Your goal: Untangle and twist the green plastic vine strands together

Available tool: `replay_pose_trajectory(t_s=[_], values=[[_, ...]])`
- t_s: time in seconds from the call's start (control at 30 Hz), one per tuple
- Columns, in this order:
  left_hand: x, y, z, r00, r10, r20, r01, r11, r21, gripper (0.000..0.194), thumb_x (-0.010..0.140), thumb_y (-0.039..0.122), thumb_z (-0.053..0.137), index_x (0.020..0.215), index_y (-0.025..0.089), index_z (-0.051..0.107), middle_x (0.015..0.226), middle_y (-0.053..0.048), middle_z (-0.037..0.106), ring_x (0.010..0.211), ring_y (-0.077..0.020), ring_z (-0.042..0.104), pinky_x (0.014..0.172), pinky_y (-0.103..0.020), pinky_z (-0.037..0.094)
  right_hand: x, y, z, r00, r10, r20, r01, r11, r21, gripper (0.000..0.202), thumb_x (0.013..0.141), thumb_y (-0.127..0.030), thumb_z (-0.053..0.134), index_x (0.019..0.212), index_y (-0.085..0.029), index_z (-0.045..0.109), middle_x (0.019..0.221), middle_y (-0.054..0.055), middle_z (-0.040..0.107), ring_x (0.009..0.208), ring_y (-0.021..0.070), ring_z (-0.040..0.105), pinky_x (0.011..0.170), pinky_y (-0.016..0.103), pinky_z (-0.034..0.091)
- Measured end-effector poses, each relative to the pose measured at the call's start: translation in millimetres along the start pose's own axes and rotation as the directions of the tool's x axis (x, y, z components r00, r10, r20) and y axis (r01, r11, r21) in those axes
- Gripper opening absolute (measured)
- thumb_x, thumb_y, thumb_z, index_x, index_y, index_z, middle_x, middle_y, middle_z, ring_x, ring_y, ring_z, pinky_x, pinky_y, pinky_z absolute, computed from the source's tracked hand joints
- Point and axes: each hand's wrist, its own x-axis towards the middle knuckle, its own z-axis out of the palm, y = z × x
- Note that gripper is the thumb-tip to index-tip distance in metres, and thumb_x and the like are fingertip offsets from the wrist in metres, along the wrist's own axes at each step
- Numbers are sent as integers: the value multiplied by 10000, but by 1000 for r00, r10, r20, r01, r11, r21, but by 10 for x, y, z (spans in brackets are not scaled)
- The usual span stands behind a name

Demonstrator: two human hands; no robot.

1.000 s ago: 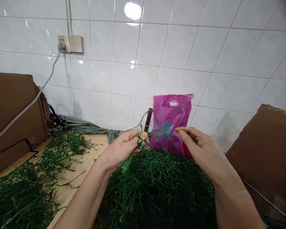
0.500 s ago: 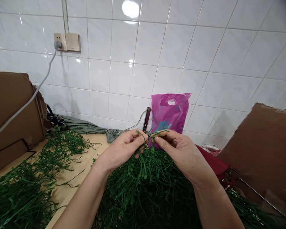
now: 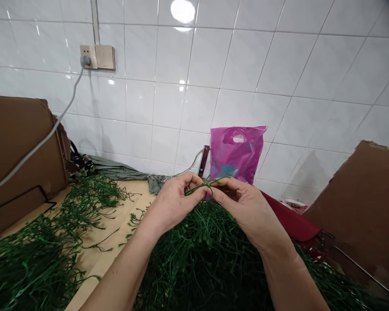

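My left hand (image 3: 181, 198) pinches thin green plastic stems (image 3: 207, 183) between thumb and fingertips. From the other side my right hand (image 3: 241, 196) grips the same stems, its thumb and forefinger close to the left fingertips. Where the hands meet, the stems cross and one curls into a small loop. Just below both hands spreads a big heap of green artificial stems (image 3: 210, 229) with small branched tips. Another pile of green stems (image 3: 29, 263) lies on the wooden tabletop (image 3: 100, 233) at the left.
A purple plastic bag (image 3: 236, 151) leans on the tiled wall behind my hands. Cardboard boxes stand at the left (image 3: 22, 142) and right (image 3: 363, 207). A grey cable (image 3: 61, 114) runs from the wall socket (image 3: 99, 57). Red material (image 3: 288, 218) lies beside my right forearm.
My fingertips have come closer together, and the stems that hung below my left hand now cross in a loop between the fingers. The view has shifted slightly.
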Motion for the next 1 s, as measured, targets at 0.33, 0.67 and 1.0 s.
replay_pose_trajectory(t_s=[0.33, 0.67, 1.0], values=[[-24, 33, 24, 990, 40, 135, -45, 998, 35, 282, 936, 419, 518, 852, 189, 658, 736, 14, 575, 679, -140, 472, 644, -258, 382, 24, 42, 9, 997, -61, -49, 65, 994, 84, 117, 844, -330, 686, 848, -216, 713, 819, 5, 693, 804, 175, 623, 763, 305, 484], [-6, 16, 26, 997, 14, 74, -2, 987, -161, 165, 900, 336, 606, 987, 196, 617, 787, 25, 588, 689, -116, 471, 643, -240, 370, 21, 40, 63, 999, 36, -7, -31, 924, 381, 118, 820, -349, 749, 852, -238, 772, 899, 12, 714, 918, 176, 605, 857, 302, 467], [-10, 95, 140, 991, -131, -25, 119, 953, -278, 147, 817, 317, 627, 812, 185, 565, 634, 67, 480, 574, -96, 390, 575, -243, 309, 11, -1, 137, 995, 5, -97, 21, 963, 268, 130, 822, -342, 715, 839, -214, 724, 875, 32, 703, 849, 196, 635, 808, 339, 505]])
